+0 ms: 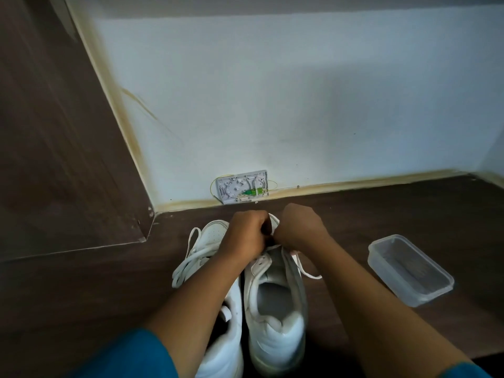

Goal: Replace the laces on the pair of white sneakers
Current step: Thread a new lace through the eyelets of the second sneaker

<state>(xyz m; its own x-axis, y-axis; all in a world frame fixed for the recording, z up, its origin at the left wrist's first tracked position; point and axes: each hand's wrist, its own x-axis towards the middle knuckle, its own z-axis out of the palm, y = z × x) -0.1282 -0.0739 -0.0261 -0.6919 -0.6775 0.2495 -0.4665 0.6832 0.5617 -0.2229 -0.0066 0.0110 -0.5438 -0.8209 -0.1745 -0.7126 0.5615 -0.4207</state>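
**Both hands at the toe end of the right shoe's lacing**

Two white leather low-top sneakers stand side by side on the dark wood-look floor (381, 214), heels toward the person and toes toward the floor's far edge, where it meets the pale wall. The left hand (245, 233) and right hand (297, 227) meet, knuckles up and fingers curled tight, over the lowest eyelets of the right sneaker (275, 309). A flat white lace (306, 272) runs out from under them and trails over the shoe's right side. Both seem to pinch it, though the fingertips are hidden under the knuckles. The left sneaker (215, 233) carries a loose white lace (188, 257) looped slackly off its left side onto the floor.

The lace should be light, limp and a little slippery. It is probably best held close to its stiff tip, so that it feeds through an eyelet without buckling or twisting. The shoe looks light and may slide or tip when pulled, so one hand may have to brace the eyelet row.

A clear rectangular plastic tub (390, 285) lies toward the floor's right edge, well apart from the shoes. An open white cable box (242, 186) sits on the wall at the far edge.
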